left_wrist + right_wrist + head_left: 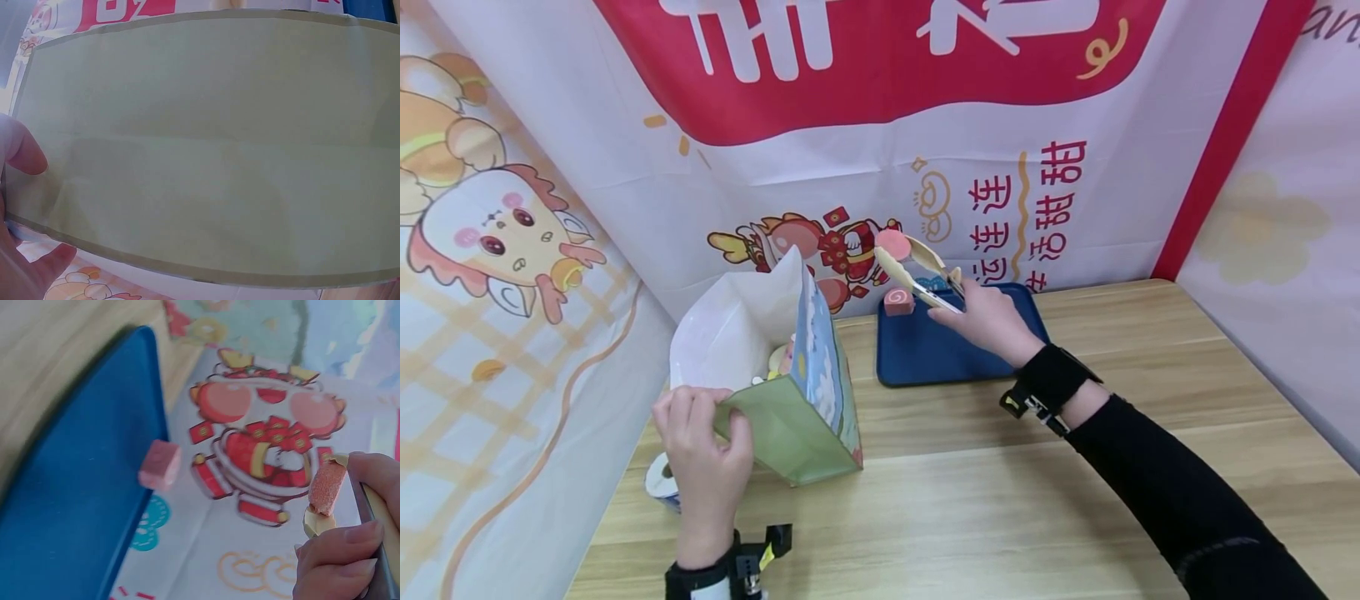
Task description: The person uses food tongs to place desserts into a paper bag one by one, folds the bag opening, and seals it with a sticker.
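Note:
My left hand (703, 454) pinches the top edge of an open paper bag (797, 433), which has a green side and a picture-printed side. Pale, partly hidden items (782, 360) show inside it. My right hand (996, 323) holds a pair of tongs (901, 273) with cream tips. Between those tips is a round pink candy-like piece (892, 243), raised above the blue tray (940, 362); the right wrist view shows the rough pink side (326, 487) of it. A pink cube-like piece with a white swirl (898, 302) sits at the tray's far left corner.
A white roll (662, 479) stands on the wooden table (925, 500) to the left, partly behind my left hand. A printed cloth backdrop (865, 167) rises right behind the tray and bag, and another printed cloth (512, 375) hangs along the left.

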The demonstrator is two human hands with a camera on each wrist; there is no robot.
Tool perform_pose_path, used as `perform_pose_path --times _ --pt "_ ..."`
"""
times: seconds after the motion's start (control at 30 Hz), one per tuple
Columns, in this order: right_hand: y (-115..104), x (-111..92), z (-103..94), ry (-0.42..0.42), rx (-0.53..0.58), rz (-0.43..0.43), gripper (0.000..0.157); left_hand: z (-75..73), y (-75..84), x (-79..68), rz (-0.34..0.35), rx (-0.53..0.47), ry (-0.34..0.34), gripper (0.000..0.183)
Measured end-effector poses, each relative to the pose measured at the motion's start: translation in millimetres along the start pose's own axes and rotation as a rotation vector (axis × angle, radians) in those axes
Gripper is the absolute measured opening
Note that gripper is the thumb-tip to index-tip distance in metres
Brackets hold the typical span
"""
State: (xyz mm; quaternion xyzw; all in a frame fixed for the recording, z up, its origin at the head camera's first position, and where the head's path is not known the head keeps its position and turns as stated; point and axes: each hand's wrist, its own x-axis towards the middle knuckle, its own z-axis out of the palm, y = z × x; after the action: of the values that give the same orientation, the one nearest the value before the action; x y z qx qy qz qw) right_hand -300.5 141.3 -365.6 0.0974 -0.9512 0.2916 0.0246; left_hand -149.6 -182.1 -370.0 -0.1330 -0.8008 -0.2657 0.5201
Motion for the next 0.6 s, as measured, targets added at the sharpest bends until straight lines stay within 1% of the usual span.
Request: perform_pose_path --times 0.17,0.37,0.5,0.6 --pt "-18 -9 -7.1 0.014 0.020 -0.043 0.066 -0.5 -0.7 -1.2 -0.007 -0.008 -0.003 0.012" --pt "-40 -21 -15.8 0.028 0.051 -0.101 0.062 -1.5 -1.2 -1.6 -0.014 -0.007 -0.022 0.010" --pt "-52 -27 -19.3 0.050 0.054 -0.132 0.062 -2.3 -1.9 -1.7 -0.013 -0.005 -0.028 0.010" --pt "-60 -31 -20.8 0.047 0.051 -0.162 0.059 -3.7 -2.4 -2.1 -0.017 -0.003 -0.027 0.010"
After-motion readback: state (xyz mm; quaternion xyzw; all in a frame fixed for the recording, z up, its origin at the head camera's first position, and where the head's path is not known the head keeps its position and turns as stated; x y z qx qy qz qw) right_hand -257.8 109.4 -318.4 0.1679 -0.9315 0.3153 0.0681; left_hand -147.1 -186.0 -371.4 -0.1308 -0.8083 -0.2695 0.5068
